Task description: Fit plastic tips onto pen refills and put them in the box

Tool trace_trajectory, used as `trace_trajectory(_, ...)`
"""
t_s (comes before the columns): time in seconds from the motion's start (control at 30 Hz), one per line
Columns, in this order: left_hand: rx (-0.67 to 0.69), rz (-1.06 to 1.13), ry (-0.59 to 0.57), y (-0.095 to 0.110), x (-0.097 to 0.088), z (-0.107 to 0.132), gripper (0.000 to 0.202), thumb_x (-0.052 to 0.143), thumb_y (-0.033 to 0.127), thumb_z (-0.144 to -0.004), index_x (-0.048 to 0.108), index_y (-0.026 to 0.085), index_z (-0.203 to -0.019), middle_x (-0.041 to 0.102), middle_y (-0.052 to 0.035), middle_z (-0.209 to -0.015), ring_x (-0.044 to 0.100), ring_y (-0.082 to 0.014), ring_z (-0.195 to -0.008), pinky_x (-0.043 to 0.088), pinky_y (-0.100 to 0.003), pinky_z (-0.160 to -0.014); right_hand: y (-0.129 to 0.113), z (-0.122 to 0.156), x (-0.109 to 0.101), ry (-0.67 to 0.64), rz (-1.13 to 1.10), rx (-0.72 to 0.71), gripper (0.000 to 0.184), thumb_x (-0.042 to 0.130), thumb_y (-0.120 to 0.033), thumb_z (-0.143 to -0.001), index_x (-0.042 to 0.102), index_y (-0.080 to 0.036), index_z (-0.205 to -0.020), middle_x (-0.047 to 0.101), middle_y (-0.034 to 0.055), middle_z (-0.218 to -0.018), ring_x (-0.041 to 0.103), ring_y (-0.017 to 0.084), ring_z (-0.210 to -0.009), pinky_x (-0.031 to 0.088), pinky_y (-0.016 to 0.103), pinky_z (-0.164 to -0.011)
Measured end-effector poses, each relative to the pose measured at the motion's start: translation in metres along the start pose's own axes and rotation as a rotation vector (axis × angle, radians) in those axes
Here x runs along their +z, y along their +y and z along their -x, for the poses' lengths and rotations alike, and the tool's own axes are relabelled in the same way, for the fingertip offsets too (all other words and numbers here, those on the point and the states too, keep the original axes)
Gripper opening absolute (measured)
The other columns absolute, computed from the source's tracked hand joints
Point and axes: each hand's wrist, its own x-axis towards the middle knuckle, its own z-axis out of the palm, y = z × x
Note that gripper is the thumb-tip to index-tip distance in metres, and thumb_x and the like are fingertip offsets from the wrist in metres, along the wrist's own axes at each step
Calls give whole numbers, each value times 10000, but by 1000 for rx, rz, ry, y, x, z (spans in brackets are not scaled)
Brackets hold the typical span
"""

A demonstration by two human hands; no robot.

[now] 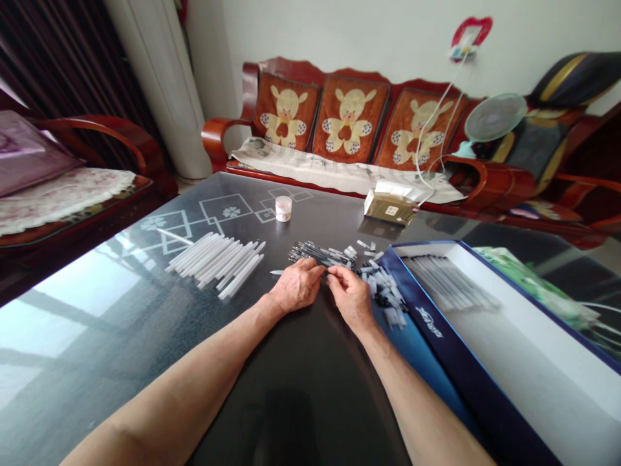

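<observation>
My left hand (299,283) is closed around a pen (276,272), whose pale pointed end shows beyond the knuckles on the left; the hand covers most of it. My right hand (350,294) pinches at a small dark piece (326,271) where the fingertips of both hands meet; its kind is too small to make out. Just behind the hands lies a pile of thin dark-tipped pen refills (315,251). Clear and dark pen caps (385,285) are heaped beside my right hand. To the left, white pen barrels (216,259) lie side by side in a row.
A blue box with a white inside (427,323) stands at the right, several pens (446,281) lying in its far end. Farther back are a small white cup (283,209) and a tissue box (389,204). A green plastic packet (538,285) lies beyond the blue box.
</observation>
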Motion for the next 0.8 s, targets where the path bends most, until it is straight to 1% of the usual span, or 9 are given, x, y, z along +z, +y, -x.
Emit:
trace_trajectory(0.3, 14, 96, -9, 0, 0, 0, 253, 383, 181, -926, 621, 158, -1009, 578, -82, -911, 565, -180, -888, 499, -297, -841, 2, 0, 0, -34, -3, -2, 193, 575, -325, -814, 664, -202, -934, 728, 48, -871, 689, 169, -745, 572, 309, -739)
trace_trajectory(0.47, 19, 54, -19, -1, -1, -1, 264, 371, 190, -937, 628, 153, -984, 584, -89, -907, 558, -190, -884, 490, -317, -852, 1, -2, -1, -101, -87, 33, 196, 582, -310, -788, 645, -196, -934, 721, 39, -845, 683, 165, -746, 566, 294, -714)
trace_trajectory(0.57, 33, 28, -16, -1, -2, -1, 277, 362, 188, -942, 633, 148, -980, 588, -92, -910, 549, -195, -878, 483, -324, -861, 2, -3, -2, -124, -98, 66, 194, 572, -335, -804, 646, -194, -914, 716, 34, -810, 676, 165, -729, 555, 281, -685)
trace_trajectory(0.67, 45, 39, -3, -2, -2, -1, 276, 361, 185, -944, 632, 149, -984, 588, -91, -919, 548, -193, -882, 478, -321, -865, 2, -4, -4, -140, -52, 70, 226, 559, -383, -831, 651, -195, -916, 714, 32, -782, 671, 167, -710, 540, 269, -659)
trace_trajectory(0.8, 51, 51, 1, -1, -3, -1, 274, 356, 189, -948, 626, 153, -970, 582, -91, -922, 545, -193, -894, 473, -324, -875, -3, -6, -6, -146, 90, 24, 267, 509, -429, -870, 652, -204, -886, 703, 28, -725, 662, 173, -677, 513, 262, -639)
